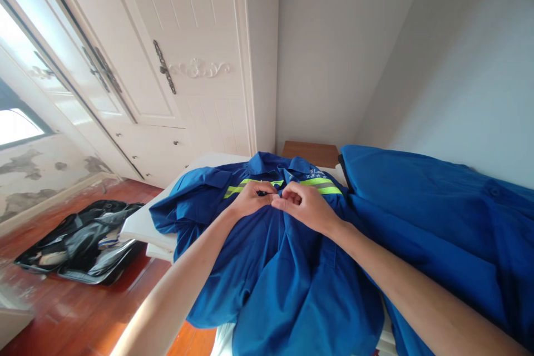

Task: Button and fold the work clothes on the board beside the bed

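Observation:
A blue work jacket with yellow-green and silver stripes lies front up on a white surface, its collar at the far end. Both my hands meet over its front opening, just below the stripe. My left hand is closed, thumb and fingers pinching the jacket's front edge. From the other side my right hand pinches the same edge, fingers curled and fingertips almost touching the left thumb. Whatever button or fastening sits between the fingertips is hidden. White lettering shows on the chest beyond my right hand.
More blue clothing is piled along the right. A white wardrobe stands behind on the left. An open black suitcase with things inside lies on the red wooden floor. A brown wooden top stands beyond the collar, by the grey wall.

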`<state>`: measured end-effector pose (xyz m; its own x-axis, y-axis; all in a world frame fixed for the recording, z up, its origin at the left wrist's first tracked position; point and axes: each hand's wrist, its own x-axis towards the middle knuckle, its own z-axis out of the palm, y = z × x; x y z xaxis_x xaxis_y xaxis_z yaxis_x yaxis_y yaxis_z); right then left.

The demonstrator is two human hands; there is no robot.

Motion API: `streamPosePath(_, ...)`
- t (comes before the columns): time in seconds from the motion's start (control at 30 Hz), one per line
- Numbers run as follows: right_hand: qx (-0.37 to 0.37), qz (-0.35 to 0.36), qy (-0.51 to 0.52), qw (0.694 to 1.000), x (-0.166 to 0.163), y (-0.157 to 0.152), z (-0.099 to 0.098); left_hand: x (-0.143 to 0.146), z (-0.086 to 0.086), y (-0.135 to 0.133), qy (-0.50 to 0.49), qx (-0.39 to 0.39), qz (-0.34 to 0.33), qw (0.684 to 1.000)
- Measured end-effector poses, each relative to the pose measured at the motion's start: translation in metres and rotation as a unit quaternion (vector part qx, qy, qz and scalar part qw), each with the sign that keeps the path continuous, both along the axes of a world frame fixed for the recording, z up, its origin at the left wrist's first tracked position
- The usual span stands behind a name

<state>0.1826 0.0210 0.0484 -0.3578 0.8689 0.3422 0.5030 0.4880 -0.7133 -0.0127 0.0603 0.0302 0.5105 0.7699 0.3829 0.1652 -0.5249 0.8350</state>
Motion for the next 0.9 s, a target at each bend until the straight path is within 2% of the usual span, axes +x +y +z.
streamPosePath(0.07, 0.0, 0.0, -0.07, 0.998, -0.003, -0.002, -0.005, 0.0, -0.001, 0.0, 0.001, 0.003, 0.018, 1.0)
streamPosePath(0.13, 0.016, -0.006, -0.091, 0.996, -0.005, -0.001, -0.01, 0.0, -0.004, 0.001, 0.002, 0.002, 0.028, 1.0)
streamPosePath(0.27, 0.044, 0.009, 0.008, 0.999, -0.004, 0.003, -0.015, 0.0, -0.01, 0.005, -0.016, -0.012, 0.03, 0.999)
streamPosePath(0.33, 0.035, 0.009, 0.047, 0.998, -0.003, 0.005, -0.016, 0.0, -0.013, 0.006, -0.029, -0.022, 0.026, 0.999)
streamPosePath(0.53, -0.055, -0.008, 0.09, 0.994, 0.0, 0.01, -0.02, -0.001, -0.019, 0.01, -0.059, -0.073, -0.022, 0.995)
streamPosePath(0.8, -0.069, 0.021, 0.106, 0.992, 0.002, 0.01, -0.018, -0.002, -0.013, 0.006, -0.066, -0.165, -0.064, 0.982)
streamPosePath(0.9, -0.09, 0.046, 0.135, 0.986, 0.003, 0.012, -0.018, -0.002, -0.01, 0.003, -0.079, -0.177, -0.087, 0.977)
